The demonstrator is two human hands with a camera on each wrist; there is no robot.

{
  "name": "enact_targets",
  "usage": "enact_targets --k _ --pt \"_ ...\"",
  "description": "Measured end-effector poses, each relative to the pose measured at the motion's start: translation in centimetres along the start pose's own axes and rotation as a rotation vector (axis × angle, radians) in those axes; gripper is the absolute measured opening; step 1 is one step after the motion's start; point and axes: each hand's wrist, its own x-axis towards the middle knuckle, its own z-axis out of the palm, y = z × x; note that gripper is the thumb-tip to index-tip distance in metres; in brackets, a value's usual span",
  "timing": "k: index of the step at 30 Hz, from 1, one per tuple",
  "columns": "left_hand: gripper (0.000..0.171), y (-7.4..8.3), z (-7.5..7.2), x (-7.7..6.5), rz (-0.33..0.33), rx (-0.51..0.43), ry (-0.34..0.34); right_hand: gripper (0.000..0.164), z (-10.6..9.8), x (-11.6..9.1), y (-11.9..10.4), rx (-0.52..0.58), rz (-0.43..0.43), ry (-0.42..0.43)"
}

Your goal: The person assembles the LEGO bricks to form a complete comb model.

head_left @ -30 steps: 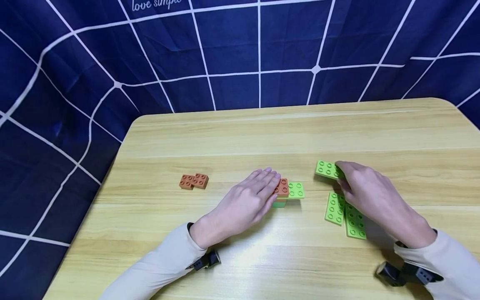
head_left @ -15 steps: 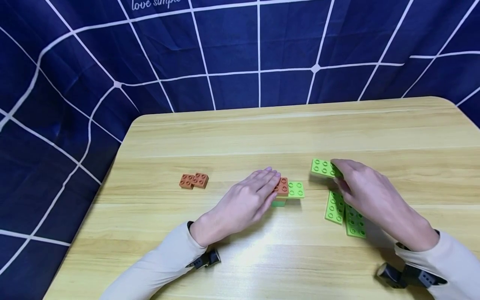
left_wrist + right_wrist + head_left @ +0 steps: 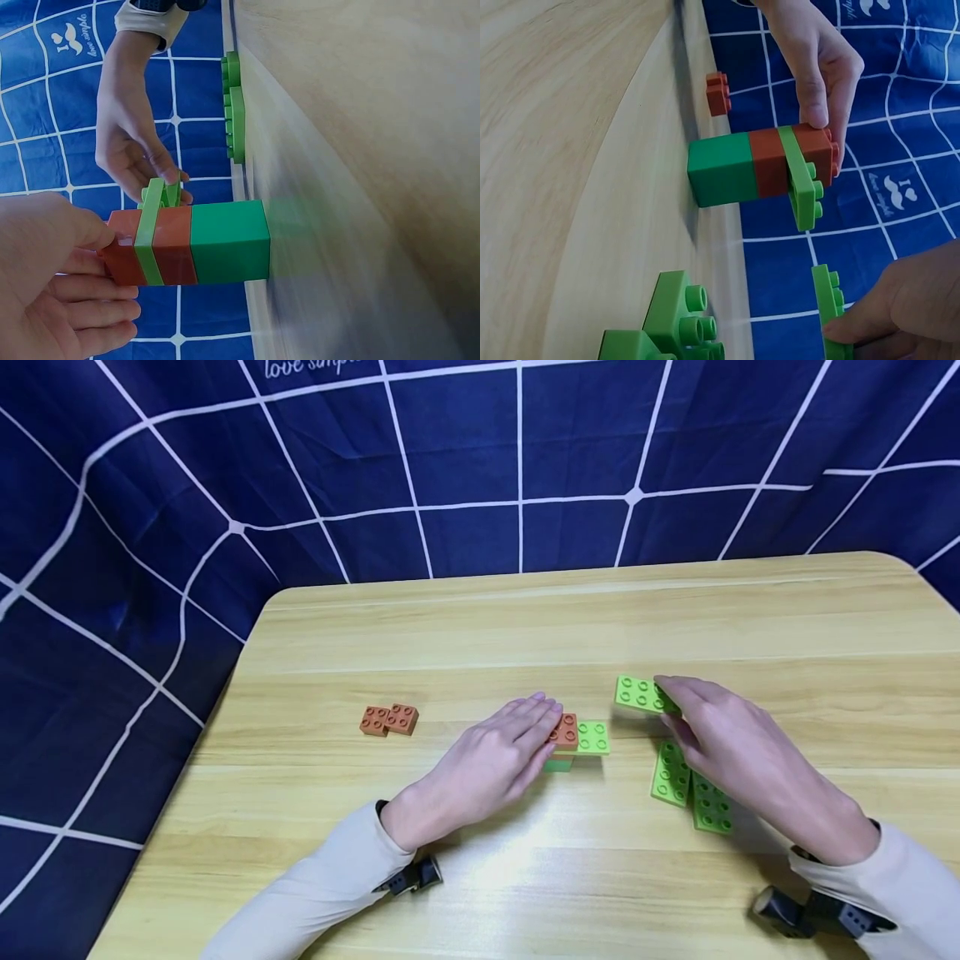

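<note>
A small stack of toy building bricks stands on the table. Its base is a dark green brick (image 3: 230, 241); above come an orange brick (image 3: 174, 244), a light green plate (image 3: 593, 737) jutting out to the right, and a top orange brick (image 3: 566, 732). My left hand (image 3: 480, 768) pinches the top orange brick between thumb and fingers. Right of the stack, my right hand (image 3: 738, 756) grips the right end of another light green plate (image 3: 636, 692), studs up. That plate is held above the table, apart from the stack; its gripped end is hidden by the fingers.
Two more light green plates, a left one (image 3: 671, 774) and a right one (image 3: 711, 802), lie side by side under the right hand. Two small orange bricks (image 3: 389, 720) sit at the left of the wooden table (image 3: 465, 635). A blue checked cloth (image 3: 465, 452) hangs behind.
My right hand has moved slightly left and away from me with the light green plate, nearer the stack. The left hand and the stack have stayed in place.
</note>
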Motion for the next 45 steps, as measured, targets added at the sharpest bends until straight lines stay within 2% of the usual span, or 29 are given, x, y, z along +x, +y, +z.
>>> enact_targets --k 13,24,45 --pt "0.039 0.2 0.0 -0.1 -0.002 0.011 0.003 0.051 0.3 -0.2 -0.8 -0.06 -0.114 0.044" --pt "0.039 0.2 0.1 -0.1 0.001 0.022 0.0 0.059 0.3 -0.3 -1.3 -0.085 -0.084 -0.009" --pt "0.038 0.2 0.0 -0.1 0.002 0.006 0.0 0.062 -0.5 -0.1 -1.9 -0.075 -0.125 0.032"
